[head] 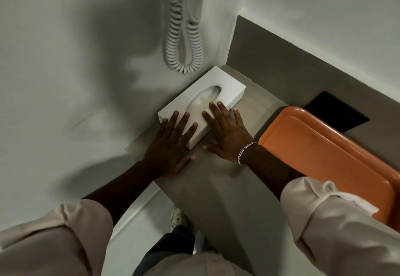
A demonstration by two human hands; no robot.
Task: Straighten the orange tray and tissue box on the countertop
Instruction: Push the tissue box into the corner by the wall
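Note:
A white tissue box [218, 79] with an oval slot lies on the grey countertop [218, 189], pushed against the left wall in the corner. My left hand [171, 146] lies flat with spread fingers on the box's near end. My right hand [227, 133], a silver bracelet at its wrist, rests palm down over the box's right edge, fingers reaching the slot. Neither hand grips the box. The orange tray [320, 152] lies to the right on the countertop, partly hidden by my right sleeve.
A wall-mounted hair dryer with a coiled cord [184, 44] hangs above the box. A black rectangle [337, 111] lies behind the tray near the grey backsplash. The countertop's front edge runs below my forearms; my shoe shows on the floor.

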